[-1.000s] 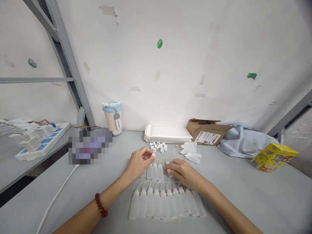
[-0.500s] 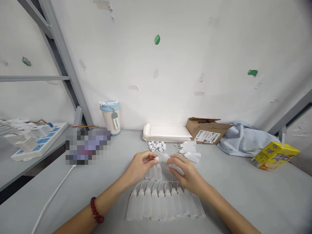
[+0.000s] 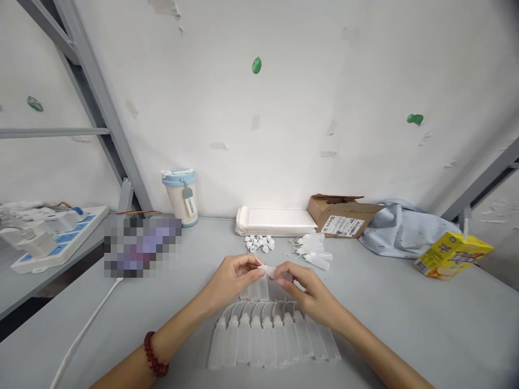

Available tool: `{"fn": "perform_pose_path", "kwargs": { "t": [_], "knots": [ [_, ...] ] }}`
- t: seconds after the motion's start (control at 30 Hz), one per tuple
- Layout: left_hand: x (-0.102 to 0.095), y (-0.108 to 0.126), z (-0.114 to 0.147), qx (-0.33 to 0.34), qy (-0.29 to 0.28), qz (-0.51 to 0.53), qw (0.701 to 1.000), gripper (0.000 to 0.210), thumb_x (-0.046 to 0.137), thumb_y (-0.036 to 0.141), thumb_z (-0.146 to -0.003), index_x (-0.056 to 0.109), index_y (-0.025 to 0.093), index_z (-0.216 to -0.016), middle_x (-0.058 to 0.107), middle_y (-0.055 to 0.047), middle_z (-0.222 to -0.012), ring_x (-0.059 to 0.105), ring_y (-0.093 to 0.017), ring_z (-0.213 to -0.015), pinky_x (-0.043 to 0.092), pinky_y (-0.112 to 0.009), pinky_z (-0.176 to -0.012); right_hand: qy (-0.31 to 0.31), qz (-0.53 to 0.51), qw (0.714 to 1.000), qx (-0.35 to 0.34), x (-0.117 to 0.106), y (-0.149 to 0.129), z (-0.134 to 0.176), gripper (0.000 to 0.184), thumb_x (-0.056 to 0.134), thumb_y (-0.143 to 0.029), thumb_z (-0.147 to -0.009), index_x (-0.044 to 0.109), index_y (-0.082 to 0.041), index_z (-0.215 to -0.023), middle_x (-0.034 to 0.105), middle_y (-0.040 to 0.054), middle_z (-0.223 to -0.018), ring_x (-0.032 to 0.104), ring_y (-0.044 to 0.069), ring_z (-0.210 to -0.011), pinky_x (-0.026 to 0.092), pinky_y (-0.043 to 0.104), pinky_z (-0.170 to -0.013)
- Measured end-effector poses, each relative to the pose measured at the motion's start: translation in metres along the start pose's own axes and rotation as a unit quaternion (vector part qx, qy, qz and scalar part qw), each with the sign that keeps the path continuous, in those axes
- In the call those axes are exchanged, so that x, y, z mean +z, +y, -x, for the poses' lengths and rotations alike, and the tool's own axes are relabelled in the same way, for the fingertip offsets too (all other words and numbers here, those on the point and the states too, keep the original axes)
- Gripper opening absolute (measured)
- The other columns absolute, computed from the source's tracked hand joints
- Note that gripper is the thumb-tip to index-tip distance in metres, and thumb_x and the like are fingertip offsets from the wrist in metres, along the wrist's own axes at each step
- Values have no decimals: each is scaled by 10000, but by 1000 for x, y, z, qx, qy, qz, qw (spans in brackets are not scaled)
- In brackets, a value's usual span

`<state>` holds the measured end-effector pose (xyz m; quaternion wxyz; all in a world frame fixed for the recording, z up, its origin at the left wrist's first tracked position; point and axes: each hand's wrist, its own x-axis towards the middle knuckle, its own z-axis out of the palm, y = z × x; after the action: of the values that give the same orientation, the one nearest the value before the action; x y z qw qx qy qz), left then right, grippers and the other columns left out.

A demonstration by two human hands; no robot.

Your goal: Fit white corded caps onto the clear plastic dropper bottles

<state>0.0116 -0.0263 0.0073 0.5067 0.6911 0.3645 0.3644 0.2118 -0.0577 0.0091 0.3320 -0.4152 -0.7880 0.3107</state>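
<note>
Between my hands is a small translucent plastic bottle [image 3: 272,272], lying sideways with its neck to the left. My right hand [image 3: 306,283] is closed around its body. The fingertips of my left hand [image 3: 239,275] pinch a small white cap [image 3: 261,267] against the bottle's neck. Just below them lie a few translucent bottles [image 3: 254,292], partly covered by the hands. Nearer to me is a row of several capped bottles [image 3: 255,340] with thin curved tubes at their tops. A pile of loose white caps [image 3: 259,243] sits beyond my left hand.
More bottles with thin tubes [image 3: 312,251] lie behind my right hand. White flat boxes [image 3: 279,220], an opened cardboard box [image 3: 344,216] and a pale blue cloth [image 3: 401,229] line the wall. A yellow carton [image 3: 452,256] stands right; a tumbler [image 3: 181,197], pixelated object [image 3: 141,248] and power strip [image 3: 60,240] are left.
My hands have come together, so the cap that was apart from the bottle's neck now meets it. The view has shifted slightly.
</note>
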Motion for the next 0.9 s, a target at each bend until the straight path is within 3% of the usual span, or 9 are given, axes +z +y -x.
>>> {"fn": "perform_pose_path", "kwargs": {
  "t": [0.27, 0.4, 0.53, 0.9],
  "knots": [
    [2, 6, 3, -46, -29, -73, 996, 339, 462, 445, -810, 611, 159, -706, 583, -18, -658, 538, -156, -664, 439, -242, -611, -12, -40, 998, 37, 0, -3, 1, 134, 392, -317, -906, 469, -225, -965, 507, -23, -711, 420, 116, -593, 337, 226, -530],
    [4, 7, 4, -41, -23, -71, 996, 328, 476, 440, -802, 602, 162, -683, 573, -8, -636, 517, -144, -630, 430, -234, -595, -22, -27, 999, 28, 2, -1, 1, 274, 397, -349, -903, 460, -242, -1146, 444, -35, -653, 407, 119, -573, 334, 221, -520],
    [4, 8, 5, -38, -14, -55, 998, 313, 497, 434, -801, 628, 164, -710, 578, 1, -645, 511, -134, -624, 420, -225, -589, -22, -31, 999, 18, 1, -1, -1, 253, 399, -340, -905, 555, -249, -1081, 481, -23, -670, 411, 114, -585, 330, 222, -544],
    [3, 10, 5, -30, -23, 4, 999, 207, 566, 359, -789, 638, 166, -805, 618, -7, -756, 540, -130, -704, 428, -221, -651, -64, -127, 986, 85, -3, -4, -1, 284, 409, -380, -895, 583, -200, -1027, 508, -17, -734, 329, 82, -536, 270, 213, -495]
  ]
}}
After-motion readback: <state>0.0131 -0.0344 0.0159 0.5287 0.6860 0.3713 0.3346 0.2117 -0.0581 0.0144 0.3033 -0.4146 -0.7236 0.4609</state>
